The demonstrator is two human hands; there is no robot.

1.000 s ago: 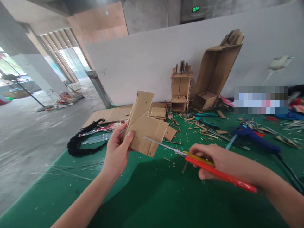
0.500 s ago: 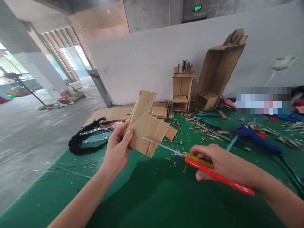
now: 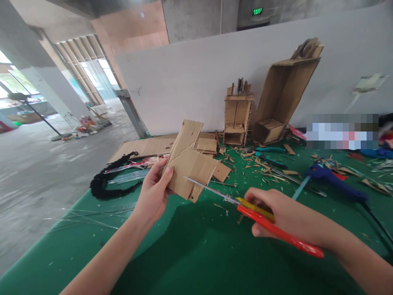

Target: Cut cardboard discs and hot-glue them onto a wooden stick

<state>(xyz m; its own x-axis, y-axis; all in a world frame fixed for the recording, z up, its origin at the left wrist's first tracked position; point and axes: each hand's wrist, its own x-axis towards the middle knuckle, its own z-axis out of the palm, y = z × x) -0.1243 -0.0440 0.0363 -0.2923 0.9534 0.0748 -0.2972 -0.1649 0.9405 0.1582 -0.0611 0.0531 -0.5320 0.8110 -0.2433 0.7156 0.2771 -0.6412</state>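
Observation:
My left hand (image 3: pixel 155 192) pinches a bent, L-shaped piece of cardboard (image 3: pixel 193 164) by its left edge, thumb on top. The piece is creased across the middle, and a slit and a small dark hole show near its lower edge. My right hand (image 3: pixel 276 211) is closed around scissors (image 3: pixel 258 213) with red and yellow handles. Their narrow metal blades reach left to the cardboard, the tip lying over its face near the slit. Whether the lower blade is behind the cardboard cannot be seen.
Two upright cardboard structures, a small one (image 3: pixel 235 119) and a tall one (image 3: pixel 284 90), stand by the white partition (image 3: pixel 184 82). Cardboard scraps, teal-handled pliers (image 3: pixel 270 157) and a blue glue gun (image 3: pixel 336 180) lie to the right on the green table (image 3: pixel 184 262). Black fuzzy cord (image 3: pixel 98 186) lies left.
The red handle has dipped slightly toward the yellow one's far side, and the right hand has moved a little left. The cardboard is held almost as before; the whole view has shifted slightly.

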